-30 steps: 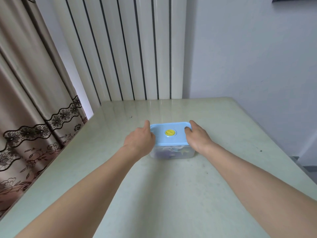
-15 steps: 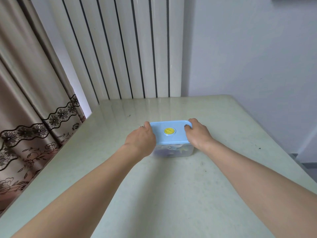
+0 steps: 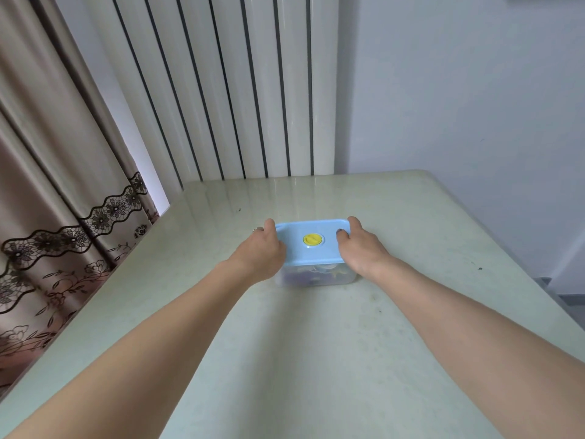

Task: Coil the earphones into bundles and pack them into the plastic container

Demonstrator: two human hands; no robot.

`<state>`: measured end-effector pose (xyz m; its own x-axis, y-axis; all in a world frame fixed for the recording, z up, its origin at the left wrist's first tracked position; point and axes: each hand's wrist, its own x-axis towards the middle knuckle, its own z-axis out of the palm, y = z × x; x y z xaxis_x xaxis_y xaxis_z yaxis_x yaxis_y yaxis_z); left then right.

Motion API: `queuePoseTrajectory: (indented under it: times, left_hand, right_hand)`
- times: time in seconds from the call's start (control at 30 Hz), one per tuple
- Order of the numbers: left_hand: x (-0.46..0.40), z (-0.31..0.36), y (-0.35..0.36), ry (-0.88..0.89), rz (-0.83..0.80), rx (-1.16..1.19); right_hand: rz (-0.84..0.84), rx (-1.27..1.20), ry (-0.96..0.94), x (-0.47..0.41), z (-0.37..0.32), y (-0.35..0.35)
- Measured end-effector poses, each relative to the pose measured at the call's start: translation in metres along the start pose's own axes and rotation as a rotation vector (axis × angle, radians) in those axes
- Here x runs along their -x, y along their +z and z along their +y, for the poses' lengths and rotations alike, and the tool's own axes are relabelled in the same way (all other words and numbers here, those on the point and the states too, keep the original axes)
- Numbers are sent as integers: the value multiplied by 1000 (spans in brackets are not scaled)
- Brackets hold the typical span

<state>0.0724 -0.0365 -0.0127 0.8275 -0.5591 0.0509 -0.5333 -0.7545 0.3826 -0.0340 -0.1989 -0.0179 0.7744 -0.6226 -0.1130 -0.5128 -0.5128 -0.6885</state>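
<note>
We see a big pale counter [image 3: 316, 359] with a smooth, shiny top. It has small dark specks on it, and the far part shines with light. Behind it stands a tall white radiator [image 3: 240, 90] made of long upright bars with dark gaps between them. To the right is a plain wall [image 3: 459, 90], painted a very light blue-grey. On the left hangs a beige curtain [image 3: 38, 153] in soft folds. A wavy band of black lace flowers [image 3: 101, 217] runs across it, and thin flower stems are drawn lower down. Bright daylight peeks through a narrow gap between the curtain and the radiator. At the far right, past the counter's edge, we glimpse a bit of grey floor [image 3: 566, 299].
</note>
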Motion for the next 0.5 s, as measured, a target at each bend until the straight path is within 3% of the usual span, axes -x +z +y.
queuePoseTrajectory:
  times: [0.27, 0.37, 0.5]
  left_hand:
    - [-11, 6, 14, -12, 79, 121]
    - [-14, -5, 21, 104, 76, 30]
    - [-18, 0, 16, 74, 0, -116]
  right_hand:
    - [7, -9, -24, -3, 3, 2]
    - [46, -45, -37, -4, 6, 9]
    - [37, -1, -13, -6, 5, 6]
